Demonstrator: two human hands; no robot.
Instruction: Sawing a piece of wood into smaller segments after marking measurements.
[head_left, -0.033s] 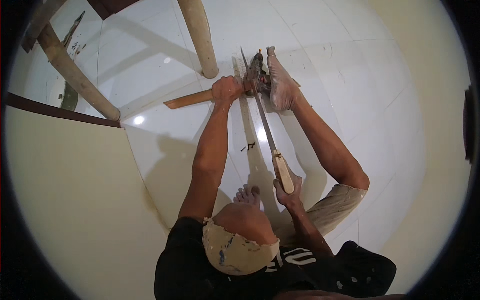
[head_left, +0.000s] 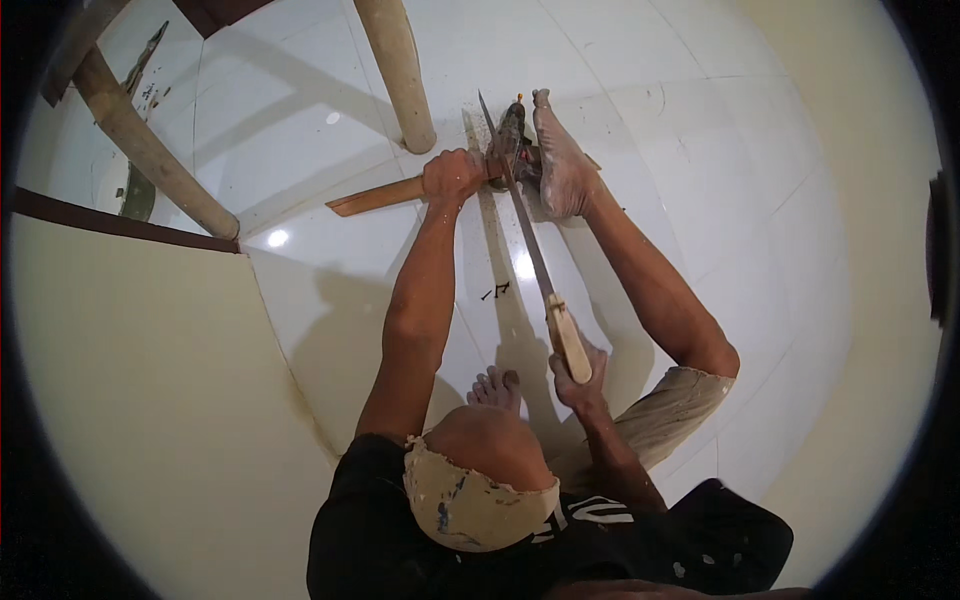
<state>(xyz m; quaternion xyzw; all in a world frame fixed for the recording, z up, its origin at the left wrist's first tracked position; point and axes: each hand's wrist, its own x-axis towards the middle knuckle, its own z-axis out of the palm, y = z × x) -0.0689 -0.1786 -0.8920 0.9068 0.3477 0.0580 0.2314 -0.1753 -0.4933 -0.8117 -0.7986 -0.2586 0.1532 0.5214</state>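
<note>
Head view: left hand (head_left: 453,175), fist curled, gripped a wooden strip (head_left: 375,197); right hand (head_left: 588,392) clasped a saw (head_left: 528,232) by its pale handle (head_left: 568,338), crossing the strip.

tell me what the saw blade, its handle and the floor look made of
Saw blade: probably metal, dull grey, thin and straight.
Saw handle: likely wood, pale and matte, though plastic is possible.
Floor: likely glazed tile, glossy white, with joint lines and bright reflections.
</note>
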